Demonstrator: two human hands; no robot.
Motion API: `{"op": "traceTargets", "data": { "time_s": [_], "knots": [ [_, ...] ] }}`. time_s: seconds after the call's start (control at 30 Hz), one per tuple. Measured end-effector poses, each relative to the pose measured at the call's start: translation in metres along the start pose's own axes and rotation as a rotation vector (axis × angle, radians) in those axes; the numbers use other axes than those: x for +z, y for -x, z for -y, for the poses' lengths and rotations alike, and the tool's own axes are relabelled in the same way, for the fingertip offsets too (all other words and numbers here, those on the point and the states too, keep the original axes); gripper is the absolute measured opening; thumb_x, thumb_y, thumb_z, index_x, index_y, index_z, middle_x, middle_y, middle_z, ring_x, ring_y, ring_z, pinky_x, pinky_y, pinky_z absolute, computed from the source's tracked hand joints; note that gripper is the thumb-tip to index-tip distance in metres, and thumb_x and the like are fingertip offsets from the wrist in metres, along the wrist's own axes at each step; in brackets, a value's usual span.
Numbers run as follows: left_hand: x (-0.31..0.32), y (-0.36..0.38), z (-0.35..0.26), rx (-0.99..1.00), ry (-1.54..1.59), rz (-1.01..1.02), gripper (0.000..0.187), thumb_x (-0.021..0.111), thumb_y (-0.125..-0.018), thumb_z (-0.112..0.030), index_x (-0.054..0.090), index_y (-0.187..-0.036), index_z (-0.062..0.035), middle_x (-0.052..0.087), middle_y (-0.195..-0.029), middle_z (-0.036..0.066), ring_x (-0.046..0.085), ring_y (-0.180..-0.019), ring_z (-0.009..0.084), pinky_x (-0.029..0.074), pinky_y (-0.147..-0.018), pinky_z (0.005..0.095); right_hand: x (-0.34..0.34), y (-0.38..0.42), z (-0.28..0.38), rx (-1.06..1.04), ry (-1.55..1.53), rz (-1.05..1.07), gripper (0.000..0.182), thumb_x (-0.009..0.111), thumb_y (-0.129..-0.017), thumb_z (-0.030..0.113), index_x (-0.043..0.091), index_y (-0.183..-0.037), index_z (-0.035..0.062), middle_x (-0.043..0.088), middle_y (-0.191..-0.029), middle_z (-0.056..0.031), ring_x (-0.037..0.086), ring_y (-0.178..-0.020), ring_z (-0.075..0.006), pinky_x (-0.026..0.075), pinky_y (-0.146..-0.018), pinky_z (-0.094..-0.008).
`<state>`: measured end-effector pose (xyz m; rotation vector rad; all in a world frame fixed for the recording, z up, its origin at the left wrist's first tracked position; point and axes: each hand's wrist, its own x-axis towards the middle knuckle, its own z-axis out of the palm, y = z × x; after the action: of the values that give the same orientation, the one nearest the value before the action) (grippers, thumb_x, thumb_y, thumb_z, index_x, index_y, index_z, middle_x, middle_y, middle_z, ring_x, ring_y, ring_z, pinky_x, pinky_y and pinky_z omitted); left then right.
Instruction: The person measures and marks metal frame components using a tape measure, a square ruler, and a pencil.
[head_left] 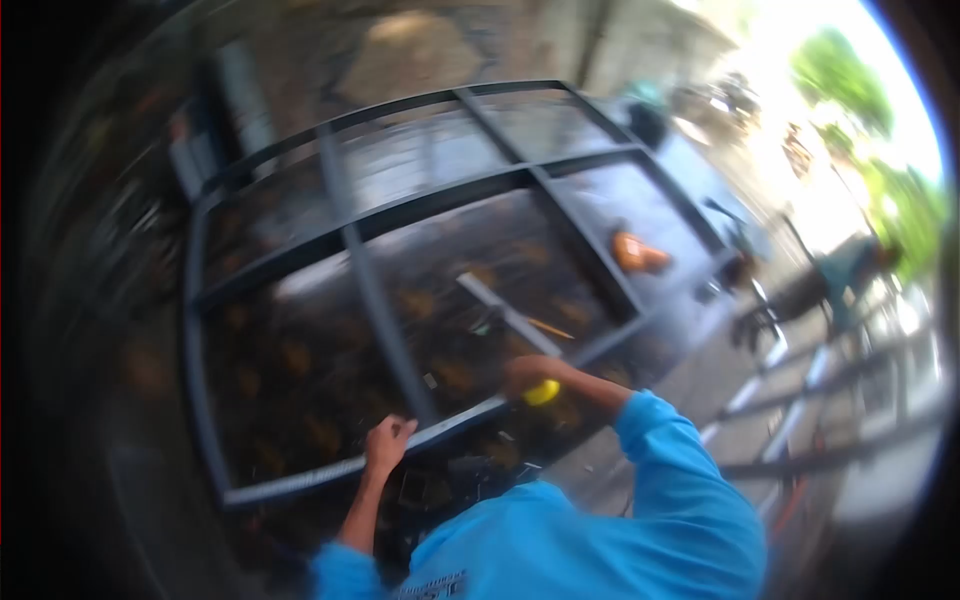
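A dark metal frame (365,285) with several cross bars lies flat before me. My right hand (530,374) is closed around a yellow tape measure (542,392), at the near bar, right of the middle. A pale strip (440,428), which looks like the tape's blade, runs along that bar to the near left corner. Over this strip, left of the tape measure, my left hand (388,445) has its fingers pressed together at the bar; blur hides what they grip. Beyond my right hand lie a flat pale metal bar (508,313) and a pencil-like orange stick (550,329).
An orange tool (638,253) rests inside the frame's right section. At the right, a person (825,290) bends near several long metal bars (770,385). Small scraps are scattered by the near edge. Greenery (845,85) shows at the upper right.
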<state>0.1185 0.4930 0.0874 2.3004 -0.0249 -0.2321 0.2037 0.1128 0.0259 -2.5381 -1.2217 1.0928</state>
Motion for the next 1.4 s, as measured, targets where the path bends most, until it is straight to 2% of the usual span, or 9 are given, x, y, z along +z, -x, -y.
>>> {"op": "traceTargets", "data": {
  "time_s": [0.13, 0.23, 0.3, 0.43, 0.47, 0.5, 0.63, 0.93, 1.4],
  "knots": [
    [-0.005, 0.058, -0.006, 0.104, 0.033, -0.579, 0.016, 0.068, -0.078, -0.017, 0.063, -0.086, -0.0040, 0.065, -0.082, 0.012, 0.060, -0.079, 0.0308, 0.045, -0.075, 0.0401, -0.029, 0.007, 0.025, -0.184, 0.309, -0.039, 0.021, 0.054, -0.079, 0.012, 0.067, -0.095, 0.0141, 0.065, -0.089, -0.0142, 0.065, -0.080, -0.0287, 0.054, -0.070, -0.0376],
    [0.011, 0.130, 0.001, -0.084, -0.001, -0.814, 0.018, 0.067, -0.078, -0.018, 0.062, -0.089, -0.0046, 0.063, -0.092, 0.013, 0.056, -0.094, 0.0326, 0.042, -0.082, 0.0416, -0.044, 0.001, 0.017, -0.457, 0.363, -0.010, 0.018, 0.056, -0.076, 0.011, 0.069, -0.089, 0.0119, 0.068, -0.085, -0.0104, 0.066, -0.079, -0.0259, 0.053, -0.069, -0.0348],
    [0.030, 0.183, 0.004, -0.284, 0.022, -0.844, 0.019, 0.065, -0.080, -0.021, 0.063, -0.090, -0.0047, 0.063, -0.094, 0.013, 0.055, -0.095, 0.0324, 0.041, -0.084, 0.0415, -0.047, -0.009, 0.008, -0.437, 0.271, 0.022, 0.019, 0.060, -0.075, 0.018, 0.070, -0.084, 0.0040, 0.068, -0.080, -0.0132, 0.067, -0.073, -0.0230, 0.051, -0.068, -0.0320],
    [0.107, 0.274, 0.030, -0.682, 0.028, -0.828, 0.025, 0.065, -0.081, -0.026, 0.063, -0.092, -0.0033, 0.064, -0.091, 0.014, 0.058, -0.092, 0.0321, 0.044, -0.082, 0.0420, -0.075, 0.006, 0.052, 0.009, -0.067, 0.084, 0.021, 0.060, -0.078, 0.019, 0.069, -0.085, 0.0018, 0.068, -0.081, -0.0147, 0.067, -0.073, -0.0219, 0.051, -0.068, -0.0320],
    [0.125, 0.294, 0.030, -0.776, 0.051, -0.836, 0.028, 0.066, -0.081, -0.028, 0.063, -0.093, -0.0028, 0.065, -0.090, 0.014, 0.059, -0.090, 0.0322, 0.045, -0.080, 0.0419, -0.072, 0.011, 0.043, -0.008, -0.051, 0.094, 0.021, 0.060, -0.078, 0.019, 0.069, -0.085, 0.0018, 0.068, -0.081, -0.0147, 0.067, -0.073, -0.0219, 0.051, -0.068, -0.0320],
    [0.139, 0.308, 0.026, -0.836, 0.089, -0.833, 0.025, 0.064, -0.080, -0.027, 0.064, -0.090, -0.0039, 0.065, -0.089, 0.015, 0.061, -0.087, 0.0325, 0.047, -0.078, 0.0419, -0.064, 0.014, 0.031, -0.291, -0.067, -0.056, 0.021, 0.060, -0.079, 0.019, 0.069, -0.085, 0.0021, 0.068, -0.081, -0.0147, 0.067, -0.072, -0.0214, 0.050, -0.068, -0.0317],
    [0.199, 0.322, 0.016, -0.970, 0.344, -0.831, 0.022, 0.063, -0.080, -0.026, 0.067, -0.088, -0.0068, 0.067, -0.090, 0.014, 0.064, -0.087, 0.0312, 0.050, -0.076, 0.0394, -0.075, 0.010, 0.039, -0.145, -0.042, 0.086, 0.021, 0.060, -0.079, 0.020, 0.069, -0.086, 0.0023, 0.068, -0.082, -0.0144, 0.067, -0.073, -0.0215, 0.050, -0.069, -0.0318],
    [0.190, 0.304, 0.047, -0.813, 0.449, -0.620, 0.028, 0.062, -0.080, -0.030, 0.067, -0.094, -0.0072, 0.067, -0.092, 0.014, 0.064, -0.089, 0.0299, 0.049, -0.077, 0.0389, -0.092, -0.008, 0.076, -0.116, 0.008, 0.155, 0.022, 0.060, -0.078, 0.021, 0.069, -0.087, 0.0029, 0.068, -0.084, -0.0139, 0.066, -0.076, -0.0216, 0.050, -0.070, -0.0321],
    [0.065, 0.180, 0.024, -0.523, 0.398, -0.721, 0.028, 0.060, -0.085, -0.030, 0.064, -0.094, -0.0035, 0.067, -0.087, 0.014, 0.065, -0.083, 0.0271, 0.050, -0.072, 0.0362, -0.091, -0.028, 0.092, -0.180, 0.029, 0.200, 0.023, 0.061, -0.078, 0.022, 0.069, -0.090, 0.0039, 0.067, -0.087, -0.0131, 0.064, -0.079, -0.0218, 0.049, -0.072, -0.0325]
  ]
}}
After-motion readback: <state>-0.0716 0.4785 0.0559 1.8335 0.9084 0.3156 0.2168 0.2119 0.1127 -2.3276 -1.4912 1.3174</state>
